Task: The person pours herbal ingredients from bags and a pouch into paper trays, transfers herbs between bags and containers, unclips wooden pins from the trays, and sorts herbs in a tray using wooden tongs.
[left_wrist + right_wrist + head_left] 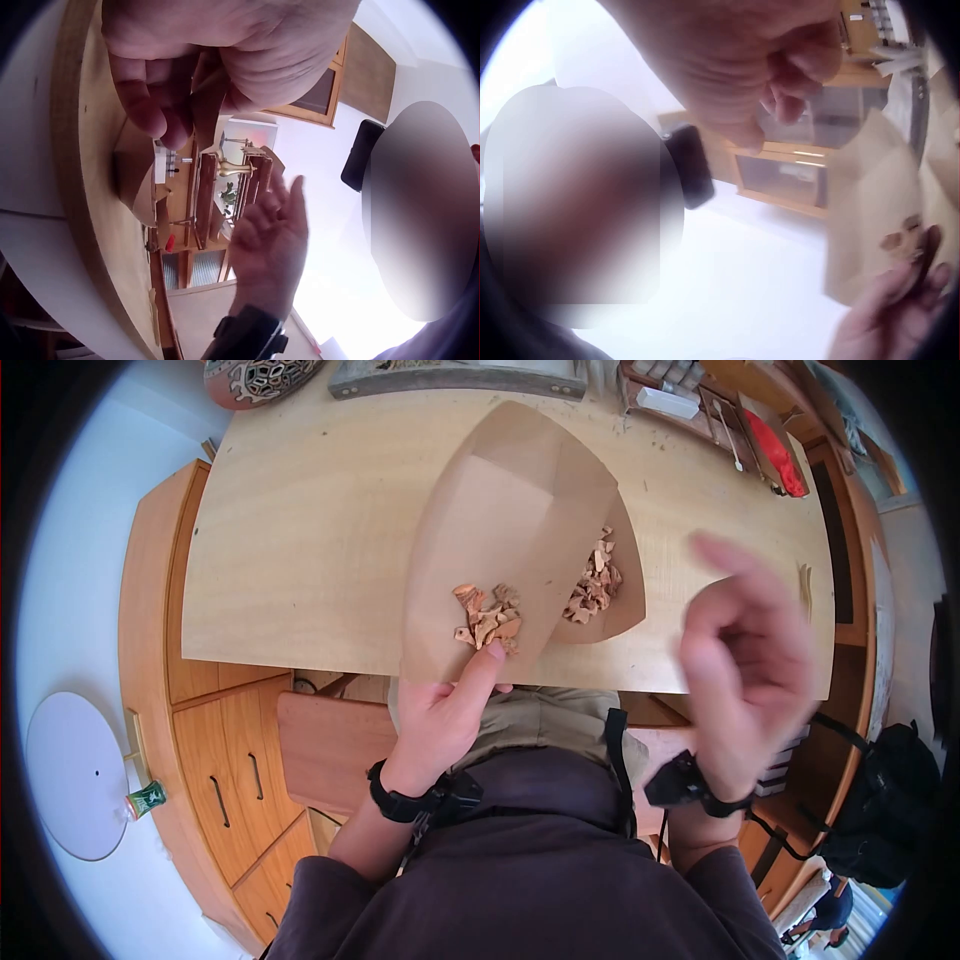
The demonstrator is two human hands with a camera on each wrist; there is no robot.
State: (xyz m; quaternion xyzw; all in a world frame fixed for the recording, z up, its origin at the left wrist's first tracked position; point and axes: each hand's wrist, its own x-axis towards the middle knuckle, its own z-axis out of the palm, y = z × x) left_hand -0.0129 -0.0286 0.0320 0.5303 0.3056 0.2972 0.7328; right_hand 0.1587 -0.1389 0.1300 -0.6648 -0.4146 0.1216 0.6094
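Observation:
My left hand (448,725) pinches the near edge of a brown paper sheet (480,510), thumb on top and fingers beneath. Just past the thumb tip lies a small heap of tan and reddish wood chips (490,618). A second heap of chips (594,585) rests in the curved right part of the paper, beyond a raised fold. Raised to the right of the paper, my right hand (750,650) is blurred and holds nothing; one finger points away while others curl loosely. In the right wrist view, the left hand (885,315) grips the paper's edge below some chips.
The paper lies on a pale wooden table (300,540). At the back stand a grey tray (460,382) and a patterned vessel (258,382). A wooden rack with a red item (775,450) sits back right. Drawers (235,790) are at left, a black bag (885,805) at right.

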